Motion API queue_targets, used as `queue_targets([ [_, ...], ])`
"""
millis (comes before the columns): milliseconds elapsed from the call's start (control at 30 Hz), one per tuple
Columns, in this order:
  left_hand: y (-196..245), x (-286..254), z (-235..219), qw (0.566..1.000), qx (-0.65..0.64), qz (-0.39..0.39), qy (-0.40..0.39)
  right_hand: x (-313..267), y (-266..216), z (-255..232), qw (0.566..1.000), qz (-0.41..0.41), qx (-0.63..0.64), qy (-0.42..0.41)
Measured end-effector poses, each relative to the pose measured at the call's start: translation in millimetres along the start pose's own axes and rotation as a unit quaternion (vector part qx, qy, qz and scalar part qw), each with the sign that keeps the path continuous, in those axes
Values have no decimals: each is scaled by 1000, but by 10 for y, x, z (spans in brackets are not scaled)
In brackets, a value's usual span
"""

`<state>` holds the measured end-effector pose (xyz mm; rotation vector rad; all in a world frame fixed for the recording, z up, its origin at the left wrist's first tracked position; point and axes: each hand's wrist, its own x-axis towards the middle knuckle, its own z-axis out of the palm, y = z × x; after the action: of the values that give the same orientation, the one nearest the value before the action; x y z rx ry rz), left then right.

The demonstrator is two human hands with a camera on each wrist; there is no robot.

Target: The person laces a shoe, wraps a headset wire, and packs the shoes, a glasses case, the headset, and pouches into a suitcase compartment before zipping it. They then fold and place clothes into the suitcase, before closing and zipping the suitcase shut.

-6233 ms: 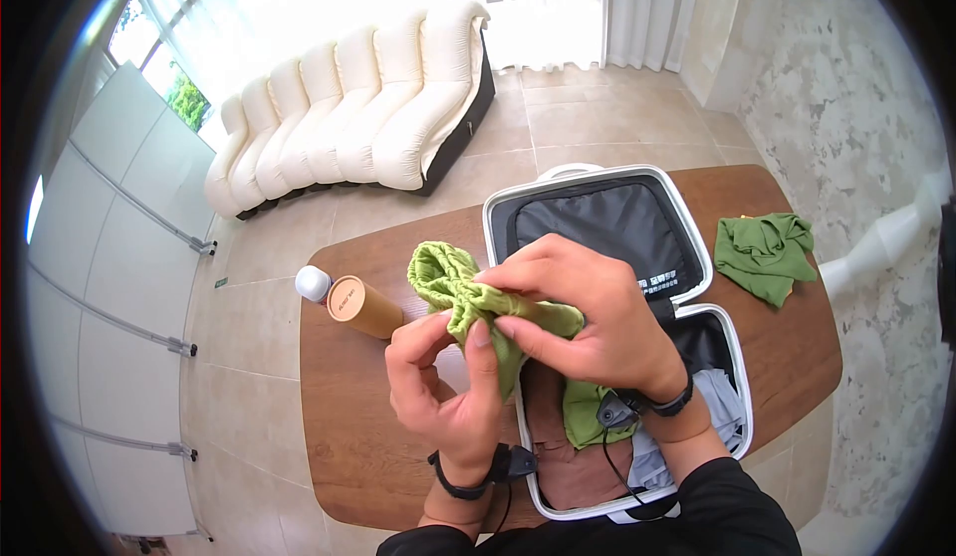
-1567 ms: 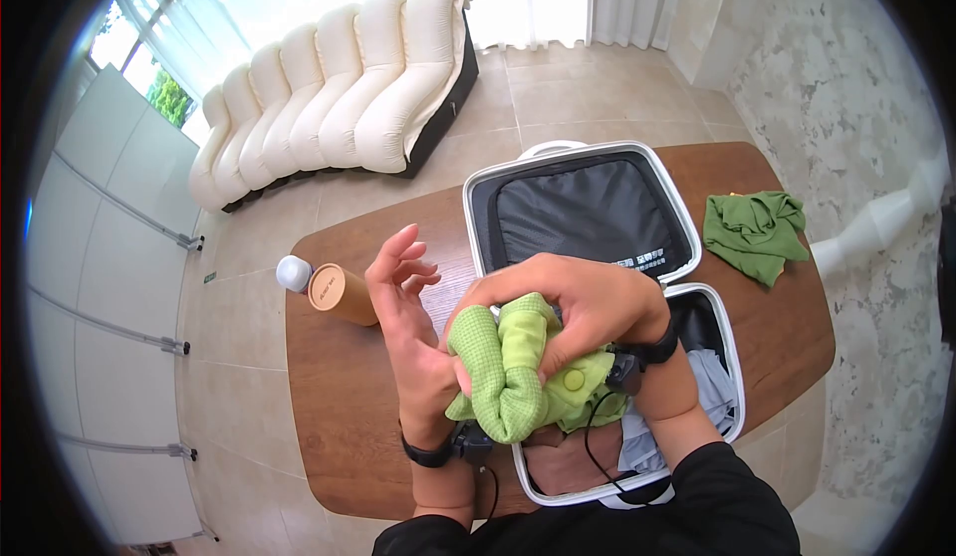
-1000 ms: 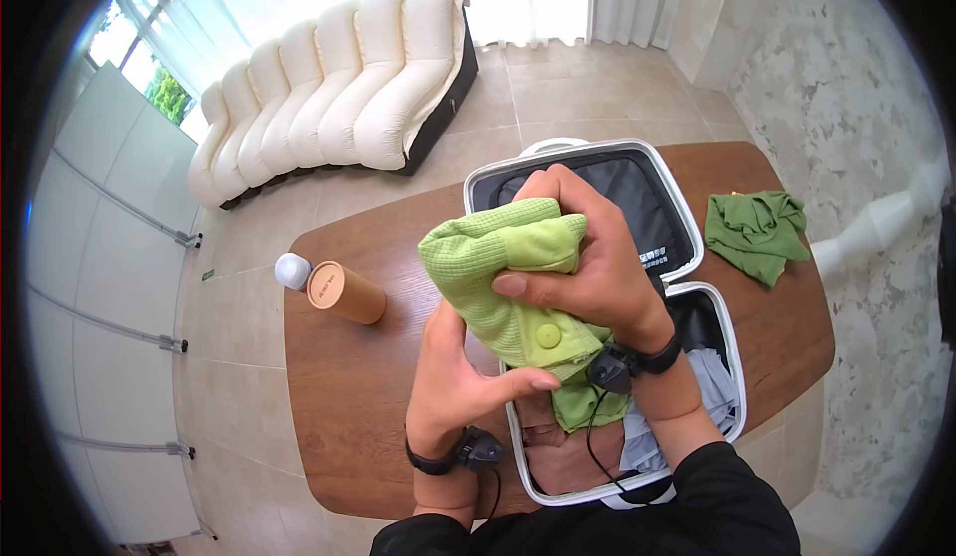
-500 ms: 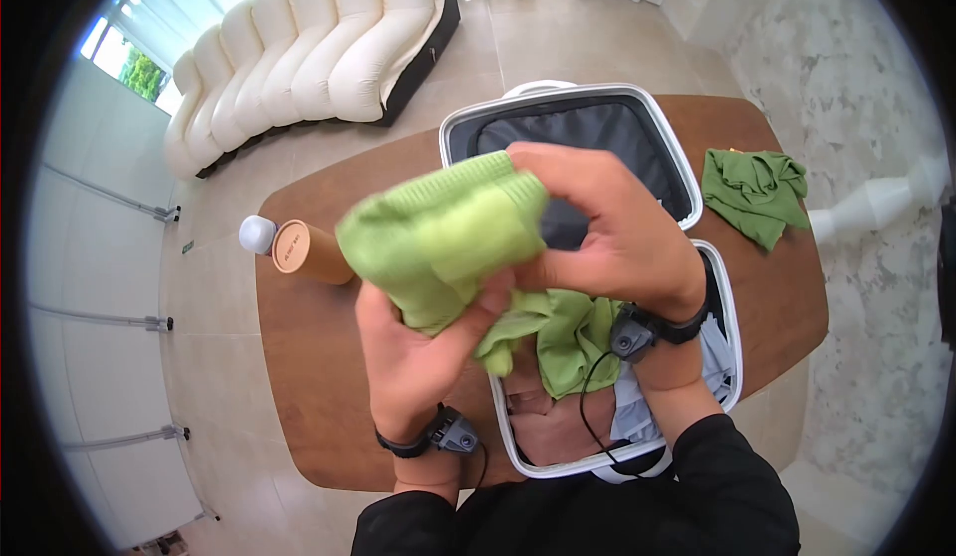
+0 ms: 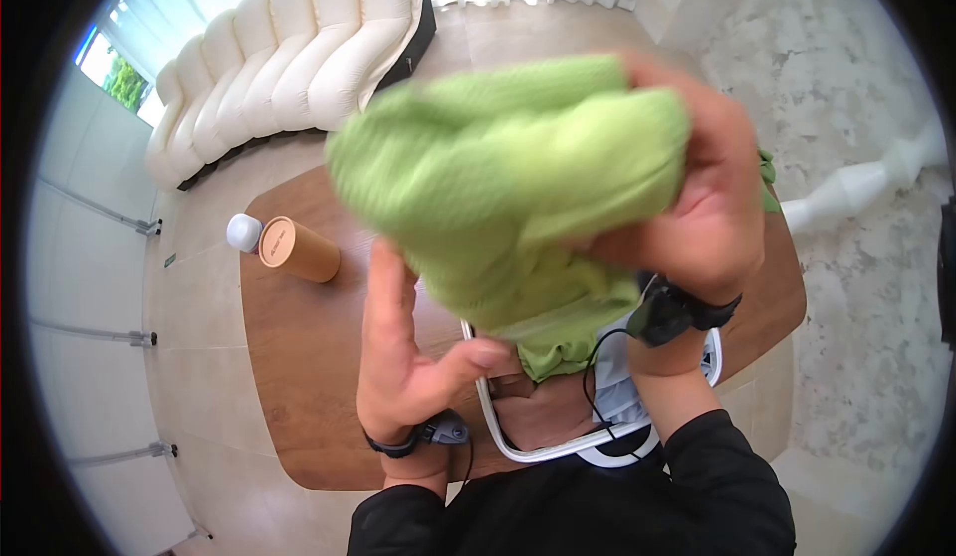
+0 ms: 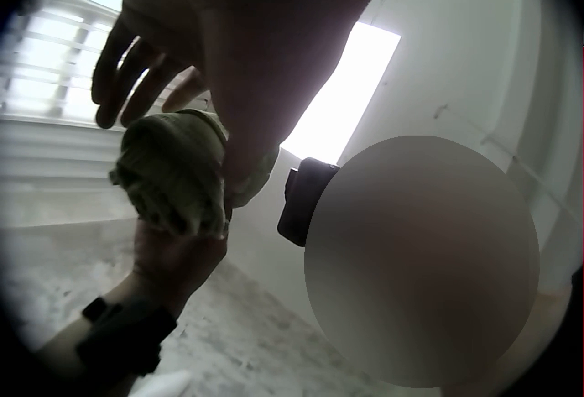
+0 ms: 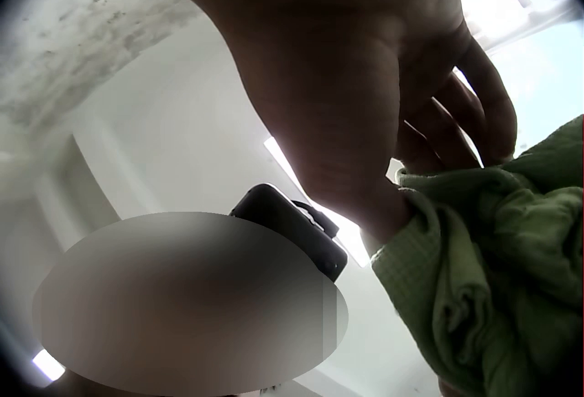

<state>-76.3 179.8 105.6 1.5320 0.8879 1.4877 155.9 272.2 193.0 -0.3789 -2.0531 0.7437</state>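
Note:
A bunched, folded light green garment (image 5: 498, 178) with a textured weave is held high, large and blurred in the head view. At its right end my right hand (image 5: 719, 193) grips it, fingers partly hidden by the folds. Beneath its left side is my left hand (image 5: 403, 372), thumb held out and fingers extended. In the left wrist view, those straight fingers stand beside the garment (image 6: 173, 164), above the right hand. Loose folds of the garment (image 7: 502, 260) hang from the right hand's fingers in the right wrist view. Below lies a white-rimmed suitcase (image 5: 543, 452), its lid hidden.
Inside the suitcase are brown folded clothes (image 5: 543, 412), a greyish-blue garment (image 5: 615, 402) and green cloth (image 5: 558, 359). A cardboard tube (image 5: 311, 254) and a white-capped container (image 5: 244, 232) stand at the wooden table's (image 5: 309, 387) left. Dark green cloth (image 5: 767, 166) peeks out at right.
The garment has risen towards the head camera, and the right hand has moved up and right with it. My left thumb has come off the cloth. The head view has tipped downward.

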Motion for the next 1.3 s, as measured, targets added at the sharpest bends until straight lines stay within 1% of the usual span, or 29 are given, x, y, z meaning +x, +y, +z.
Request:
queue_targets([
  [33, -1, 35, -3, 1000, -4, 3, -2, 17, -92, -44, 999, 17, -42, 21],
  [100, -4, 101, 1, 998, 1, 44, 35, 12, -324, 15, 977, 144, 52, 150],
  [167, 40, 116, -16, 997, -4, 58, 42, 20, -431, -4, 962, 198, 111, 149],
  [233, 101, 119, -58, 996, 64, 20, 55, -130, -306, 15, 946, 272, 135, 111],
  [267, 122, 130, -65, 991, 119, 24, 55, -262, -206, -6, 929, 359, 80, 35],
  [300, 110, 130, -72, 992, 114, 23, 57, -437, -23, 97, 918, 376, 125, 2],
  [367, 84, 139, -104, 987, 133, 41, 79, -954, 336, 230, 883, 453, 114, -43],
  [400, 82, 146, -130, 987, 130, 43, 84, -1187, 469, 304, 853, 497, 159, -16],
  [433, 87, 154, -159, 986, 151, 37, 62, -1426, 613, 349, 838, 523, 156, 0],
  [500, 63, 156, -183, 984, 172, 28, 41, -1714, 776, 411, 841, 530, 105, 31],
  [533, 42, 173, -179, 980, 198, 15, -4, -1718, 780, 408, 840, 532, 105, 30],
  [600, -3, 207, -139, 961, 264, 4, -86, -1724, 761, 394, 846, 532, -25, -16],
  [633, -49, 199, -114, 961, 262, 3, -90, -1698, 719, 400, 844, 536, -24, -13],
  [700, -152, 190, -75, 933, 315, 25, -170, -1574, 602, 396, 855, 518, -35, -3],
  [733, -158, 190, -62, 931, 306, 16, -199, -1503, 513, 338, 851, 523, -42, 5],
  [767, -160, 184, -52, 931, 304, 15, -199, -1459, 433, 261, 850, 524, -43, 4],
  [833, -167, 156, -49, 919, 309, -55, -240, -1447, 328, 96, 840, 534, -93, 31],
  [867, -182, 145, -55, 920, 306, -59, -237, -1521, 324, 64, 834, 530, -146, 42],
  [900, -198, 135, -55, 914, 335, -67, -218, -1530, 319, 53, 833, 532, -147, 39],
  [967, -234, 124, -46, 907, 361, -75, -201, -1550, 292, 27, 749, 597, -280, -64],
  [1033, -299, 119, -59, 844, 471, -170, -191, -1617, 364, 97, 751, 592, -286, -57],
  [1067, -374, 99, -50, 829, 507, -168, -168, -1675, 429, 124, 757, 573, -308, -63],
  [1100, -411, 84, -52, 828, 507, -166, -172, -1696, 468, 145, 762, 553, -330, -68],
  [1133, -439, 66, -60, 812, 528, -181, -171, -1601, 444, 151, 731, 581, -341, -109],
  [1167, -466, 50, -67, 796, 547, -196, -169, -1590, 439, 156, 730, 582, -342, -106],
  [1200, -501, 31, -69, 798, 545, -194, -171, -1583, 435, 147, 720, 586, -353, -119],
  [1233, -531, -11, -60, 782, 551, -227, -183, -1589, 414, 131, 707, 591, -363, -134],
  [1267, -566, -61, -47, 764, 557, -259, -195, -1582, 414, 103, 703, 594, -366, -136],
  [1300, -605, -119, -30, 766, 554, -261, -196, -1554, 438, 66, 720, 590, -335, -147],
])
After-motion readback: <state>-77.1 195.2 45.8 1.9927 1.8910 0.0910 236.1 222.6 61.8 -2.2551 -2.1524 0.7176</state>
